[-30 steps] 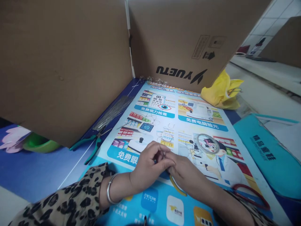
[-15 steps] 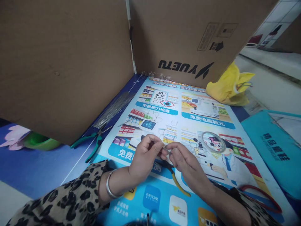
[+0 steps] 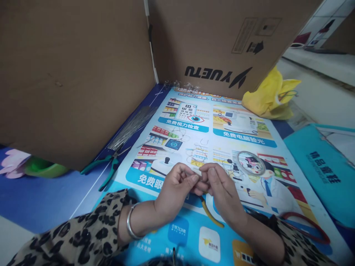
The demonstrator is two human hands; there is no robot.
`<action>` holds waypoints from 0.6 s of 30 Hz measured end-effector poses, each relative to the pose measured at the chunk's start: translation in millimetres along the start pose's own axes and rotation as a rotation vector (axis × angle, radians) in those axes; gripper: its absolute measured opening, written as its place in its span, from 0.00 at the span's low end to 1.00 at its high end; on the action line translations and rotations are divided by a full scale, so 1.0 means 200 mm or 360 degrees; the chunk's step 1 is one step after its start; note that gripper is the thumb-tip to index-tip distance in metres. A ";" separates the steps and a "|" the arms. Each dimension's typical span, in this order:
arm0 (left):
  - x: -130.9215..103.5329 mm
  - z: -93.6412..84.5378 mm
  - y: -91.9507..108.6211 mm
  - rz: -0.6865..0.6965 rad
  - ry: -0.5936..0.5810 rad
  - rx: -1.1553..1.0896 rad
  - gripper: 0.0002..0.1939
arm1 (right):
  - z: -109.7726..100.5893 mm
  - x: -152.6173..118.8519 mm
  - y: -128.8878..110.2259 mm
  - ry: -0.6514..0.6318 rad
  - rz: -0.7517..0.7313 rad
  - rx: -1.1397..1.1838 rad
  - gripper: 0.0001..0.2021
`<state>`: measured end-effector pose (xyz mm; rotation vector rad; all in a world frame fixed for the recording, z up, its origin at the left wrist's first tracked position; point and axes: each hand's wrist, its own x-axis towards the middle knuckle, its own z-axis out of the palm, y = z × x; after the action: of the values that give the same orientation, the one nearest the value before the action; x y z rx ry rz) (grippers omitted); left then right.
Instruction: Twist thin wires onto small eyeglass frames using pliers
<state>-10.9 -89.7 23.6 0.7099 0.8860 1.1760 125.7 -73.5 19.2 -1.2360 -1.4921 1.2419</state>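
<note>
Both left hand [image 3: 177,190] and right hand [image 3: 222,190] are pinching nearly closed, lower centre, contents too small to tell, so we're favouring light, steady pressure.

Poster [image 3: 244,138], on table [image 3: 55,205]; pliers [image 3: 212,215] on it. Left of poster, I count wires [image 3: 131,125], other pliers [image 3: 112,170]; right, bag [image 3: 267,96], then box [image 3: 310,168] nearer me. Cardboard [image 3: 194,37] behind.
</note>
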 end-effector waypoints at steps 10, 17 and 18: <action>0.04 -0.07 0.01 0.0051 0.0037 0.0097 0.10 | -0.08 0.03 0.00 -0.0335 -0.0227 -0.0539 0.10; 0.08 -0.12 0.03 0.0158 -0.0023 0.0380 0.14 | -0.10 0.05 -0.01 -0.0233 -0.0378 -0.0810 0.10; 0.08 -0.12 0.03 0.0176 -0.0050 0.0440 0.15 | -0.10 0.05 -0.01 -0.0239 -0.0397 -0.0816 0.09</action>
<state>-32.6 -71.5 13.6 1.0099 1.0042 1.1475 142.7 -59.7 24.6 -1.2393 -2.0920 0.8248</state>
